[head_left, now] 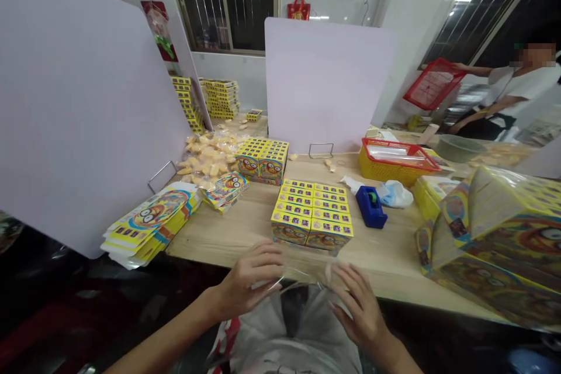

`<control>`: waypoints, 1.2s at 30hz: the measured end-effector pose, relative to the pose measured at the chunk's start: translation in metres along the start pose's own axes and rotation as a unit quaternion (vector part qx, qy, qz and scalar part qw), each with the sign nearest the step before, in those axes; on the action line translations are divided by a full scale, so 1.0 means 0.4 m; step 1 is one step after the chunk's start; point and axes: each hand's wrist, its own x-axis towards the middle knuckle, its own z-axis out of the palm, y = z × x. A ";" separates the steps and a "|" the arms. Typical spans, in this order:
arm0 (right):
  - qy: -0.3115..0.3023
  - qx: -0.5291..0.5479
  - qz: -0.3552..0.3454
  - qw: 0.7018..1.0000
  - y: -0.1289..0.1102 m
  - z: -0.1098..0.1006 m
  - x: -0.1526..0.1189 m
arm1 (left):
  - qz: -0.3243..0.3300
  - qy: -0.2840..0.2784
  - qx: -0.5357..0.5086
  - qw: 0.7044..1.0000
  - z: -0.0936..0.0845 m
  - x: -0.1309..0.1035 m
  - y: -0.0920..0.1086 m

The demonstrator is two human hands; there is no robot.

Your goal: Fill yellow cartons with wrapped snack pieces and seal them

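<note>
At the table's front edge, a thin clear plastic film (pixel 302 276) stretches between my two hands; whether it is a bag or a sheet I cannot tell. My left hand (pixel 254 274) pinches one side of it between thumb and fingers. My right hand (pixel 357 304) has its fingers bent round the other side, partly blurred. Just beyond my hands stands a block of small yellow printed boxes (pixel 312 210) in two columns. Behind it to the left is a similar group of boxes (pixel 263 159).
Flat yellow cartons (pixel 151 216) are stacked at left, near a heap of small wrapped orange pieces (pixel 208 155). A blue tape dispenser (pixel 371 207) and a red-yellow basket (pixel 397 159) stand to the right. Film-wrapped boxes (pixel 495 245) fill the right side. Beyond, a person holds a red basket (pixel 433 83).
</note>
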 end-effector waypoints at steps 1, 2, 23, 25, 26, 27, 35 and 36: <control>-0.005 0.017 -0.013 1.000 -0.015 -0.005 0.004 | 0.004 0.004 -0.022 1.000 -0.009 0.006 0.012; -0.008 0.034 -0.018 0.999 -0.029 -0.012 0.012 | 0.000 0.006 -0.038 0.999 -0.017 0.012 0.021; 0.108 0.761 0.479 0.425 -0.206 0.154 0.046 | -0.082 0.137 -0.051 0.986 -0.077 0.073 0.086; 0.106 0.732 0.462 0.490 -0.213 0.094 0.061 | -0.108 0.160 -0.052 0.980 -0.083 0.069 0.079; 0.104 0.716 0.449 0.524 -0.212 0.057 0.065 | -0.115 0.169 -0.045 0.978 -0.088 0.070 0.074; 0.104 0.699 0.435 0.558 -0.208 0.018 0.068 | -0.114 0.175 -0.035 0.977 -0.093 0.074 0.070; 0.129 0.428 0.385 0.807 -0.122 -0.151 0.154 | -0.079 0.132 -0.027 0.988 -0.143 0.152 0.032; 0.145 0.379 0.384 0.830 -0.107 -0.152 0.174 | -0.087 0.129 -0.031 0.987 -0.148 0.164 0.026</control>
